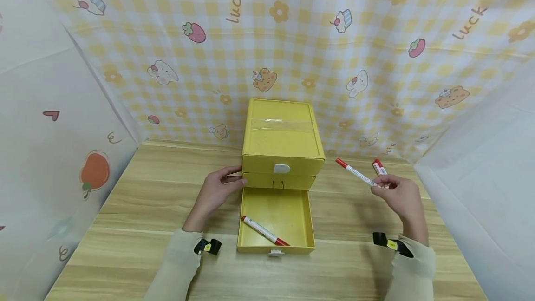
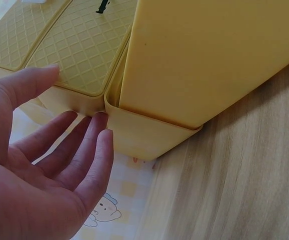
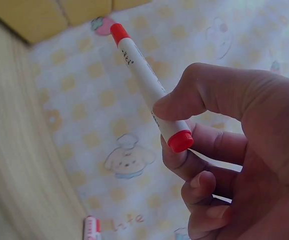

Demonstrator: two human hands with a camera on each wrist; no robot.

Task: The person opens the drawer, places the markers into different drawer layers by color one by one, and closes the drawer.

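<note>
My right hand (image 1: 399, 196) pinches a white marker with red ends (image 3: 142, 75) between thumb and fingers, holding it tilted above the table. My left hand (image 1: 217, 194) is at the left side of the yellow drawer cabinet (image 1: 284, 138), its fingertips at the side edge of the middle drawer (image 2: 79, 55); its fingers are loosely bent around no object. The bottom drawer (image 1: 288, 208) is pulled out, and another red-and-white marker (image 1: 263, 231) lies slantwise inside it, near the front.
Behind my right hand, a further red-capped marker (image 1: 379, 167) lies on the wooden table (image 1: 342, 264), partly hidden by the hand. A patterned yellow-checked cloth (image 1: 292, 45) hangs behind the cabinet. White sheets (image 1: 42, 152) stand at both sides.
</note>
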